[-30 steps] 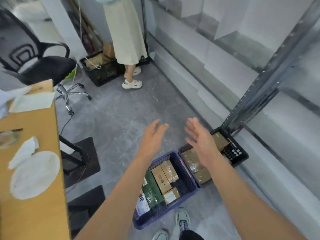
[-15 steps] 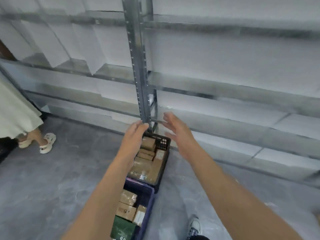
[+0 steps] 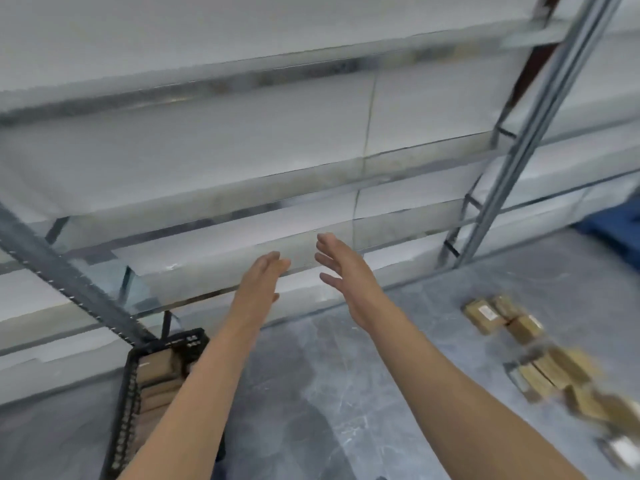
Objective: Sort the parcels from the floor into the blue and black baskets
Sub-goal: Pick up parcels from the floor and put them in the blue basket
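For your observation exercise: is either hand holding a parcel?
No, the left hand and the right hand are both open, fingers straight, holding nothing.

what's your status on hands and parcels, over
Both open and empty: left hand, right hand. Unsorted parcels on floor at right, untouched. Part-filled black basket lower left. Nothing in the way.

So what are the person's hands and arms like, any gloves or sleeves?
No gloves: left hand and right hand are bare. The left forearm and right forearm are bare too, no sleeve in view down to the picture's edge. No watch or wristband shows; rings are too small to tell in the blur.
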A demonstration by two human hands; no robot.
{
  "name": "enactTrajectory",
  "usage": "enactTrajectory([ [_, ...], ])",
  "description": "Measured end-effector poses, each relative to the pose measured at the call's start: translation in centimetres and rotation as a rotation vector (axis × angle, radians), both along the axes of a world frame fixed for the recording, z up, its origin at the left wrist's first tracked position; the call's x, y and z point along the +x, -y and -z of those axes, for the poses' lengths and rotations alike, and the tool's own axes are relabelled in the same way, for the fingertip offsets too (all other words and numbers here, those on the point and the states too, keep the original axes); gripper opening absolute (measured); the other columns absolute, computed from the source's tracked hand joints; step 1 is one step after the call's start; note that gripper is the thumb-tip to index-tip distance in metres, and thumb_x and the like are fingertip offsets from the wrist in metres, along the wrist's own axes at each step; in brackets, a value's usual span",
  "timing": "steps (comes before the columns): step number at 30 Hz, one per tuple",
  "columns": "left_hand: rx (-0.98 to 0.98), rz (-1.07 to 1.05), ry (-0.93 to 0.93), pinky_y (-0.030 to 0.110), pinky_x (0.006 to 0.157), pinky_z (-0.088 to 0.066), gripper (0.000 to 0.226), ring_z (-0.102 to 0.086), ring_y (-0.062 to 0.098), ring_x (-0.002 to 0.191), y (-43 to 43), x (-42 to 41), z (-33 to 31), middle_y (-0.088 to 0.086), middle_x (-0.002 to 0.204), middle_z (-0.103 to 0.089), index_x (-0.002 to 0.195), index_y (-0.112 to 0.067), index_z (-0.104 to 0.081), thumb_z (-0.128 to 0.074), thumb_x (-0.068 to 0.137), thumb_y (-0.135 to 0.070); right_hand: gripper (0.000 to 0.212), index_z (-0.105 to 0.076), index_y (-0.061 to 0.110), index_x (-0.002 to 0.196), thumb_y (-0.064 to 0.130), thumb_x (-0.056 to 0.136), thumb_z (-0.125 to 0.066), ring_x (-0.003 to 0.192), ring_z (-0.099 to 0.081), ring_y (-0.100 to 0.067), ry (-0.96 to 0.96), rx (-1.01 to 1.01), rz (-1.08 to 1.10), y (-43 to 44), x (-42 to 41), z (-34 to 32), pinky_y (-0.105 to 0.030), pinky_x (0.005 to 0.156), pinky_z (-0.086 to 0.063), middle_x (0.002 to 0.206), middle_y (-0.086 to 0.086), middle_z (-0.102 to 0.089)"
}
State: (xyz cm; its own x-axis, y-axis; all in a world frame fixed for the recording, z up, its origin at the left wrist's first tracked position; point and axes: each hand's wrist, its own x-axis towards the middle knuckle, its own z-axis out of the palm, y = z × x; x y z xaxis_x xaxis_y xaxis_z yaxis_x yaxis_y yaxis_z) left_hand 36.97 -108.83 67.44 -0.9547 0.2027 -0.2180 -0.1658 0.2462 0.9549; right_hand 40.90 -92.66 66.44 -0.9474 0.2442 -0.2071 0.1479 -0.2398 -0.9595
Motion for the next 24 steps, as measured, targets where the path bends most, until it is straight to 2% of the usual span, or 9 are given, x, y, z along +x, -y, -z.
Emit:
enactTrajectory([
  [4,0.017,0.171,0.044,0.043,0.108,-0.05,0.055,-0.055,0.009,0.128,-9.5,0.5,0.3,-0.012,0.139,-0.058,0.135,-0.033,-0.061,-0.059,0.085,-0.056,0.052,-0.053,0.021,0.151,0.048,0.108,-0.048,0.134,-0.056,-0.009,0.023,-0.007,0.147,-8.6,2.4,0.8,-0.042,0.117,-0.045,0.151,0.006,-0.054],
  [7,0.028,0.278,0.062,0.043,0.108,-0.05,0.037,-0.056,0.005,0.126,-15.5,1.0,1.0,-0.021,0.132,-0.059,0.122,-0.042,-0.063,-0.06,0.087,-0.056,0.048,-0.055,0.022,0.148,0.048,0.107,-0.05,0.134,-0.056,-0.01,0.032,-0.037,0.255,-13.9,4.3,1.6,-0.043,0.116,-0.045,0.151,0.005,-0.054],
  [9,0.024,0.326,0.072,0.043,0.108,-0.05,0.023,-0.057,0.005,0.126,-19.2,1.1,1.4,-0.021,0.131,-0.059,0.117,-0.044,-0.063,-0.061,0.095,-0.051,0.051,-0.054,0.022,0.15,0.049,0.107,-0.049,0.134,-0.056,-0.011,0.035,-0.05,0.324,-16.9,5.6,2.1,-0.043,0.117,-0.045,0.151,0.005,-0.054],
  [15,-0.026,0.538,0.097,0.045,0.112,-0.047,0.04,-0.056,0.008,0.13,-29.0,1.3,3.6,-0.016,0.141,-0.058,0.138,-0.032,-0.061,-0.058,0.101,-0.047,0.059,-0.046,0.019,0.157,0.052,0.108,-0.047,0.135,-0.054,-0.01,0.075,-0.064,0.508,-24.1,8.5,4.4,-0.041,0.117,-0.044,0.154,0.004,-0.052],
  [17,-0.038,0.605,0.11,0.042,0.111,-0.047,0.038,-0.056,0.006,0.128,-32.0,1.3,4.5,-0.017,0.139,-0.058,0.138,-0.031,-0.06,-0.056,0.103,-0.045,0.06,-0.046,0.018,0.157,0.053,0.108,-0.046,0.135,-0.054,-0.011,0.096,-0.066,0.567,-26.1,9.0,5.4,-0.043,0.118,-0.043,0.154,0.003,-0.052],
  [20,-0.047,0.702,0.143,0.039,0.109,-0.047,0.024,-0.055,0.005,0.127,-36.4,0.7,5.6,-0.02,0.13,-0.059,0.126,-0.037,-0.06,-0.055,0.104,-0.043,0.064,-0.042,0.018,0.159,0.055,0.108,-0.045,0.14,-0.051,-0.012,0.129,-0.073,0.629,-29.0,9.1,6.9,-0.041,0.118,-0.042,0.158,0.003,-0.049],
  [24,-0.089,0.816,0.172,0.039,0.11,-0.047,0.038,-0.054,0.009,0.13,-42.2,-1.6,8.0,-0.01,0.14,-0.059,0.139,-0.029,-0.059,-0.056,0.104,-0.043,0.065,-0.041,0.018,0.16,0.056,0.107,-0.045,0.141,-0.051,-0.012,0.18,-0.09,0.734,-33.2,8.0,8.9,-0.041,0.118,-0.042,0.159,0.002,-0.048],
])
